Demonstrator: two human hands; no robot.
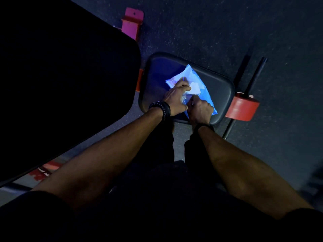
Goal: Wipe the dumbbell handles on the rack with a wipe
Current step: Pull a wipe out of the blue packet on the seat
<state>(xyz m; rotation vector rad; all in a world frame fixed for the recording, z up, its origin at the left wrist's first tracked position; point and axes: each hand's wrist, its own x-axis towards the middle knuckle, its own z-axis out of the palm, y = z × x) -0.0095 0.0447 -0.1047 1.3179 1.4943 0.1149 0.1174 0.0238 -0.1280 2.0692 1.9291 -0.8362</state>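
Observation:
A blue pack of wipes (197, 79) lies on the small dark seat pad (220, 88) of a gym bench. My left hand (174, 98) rests on the pack and holds it down near its opening, where a bit of white wipe (194, 89) shows. My right hand (200, 109) is curled at the pack's near edge and pinches something pale at the opening. The light is dim, so the exact grip is hard to read. No dumbbells or rack are in view.
A large black bench pad (66, 84) fills the left side. Red frame parts (132, 25) and a red foot piece (242, 108) with a black bar (253, 79) stand on the dark speckled floor (227, 32). My legs are below the seat.

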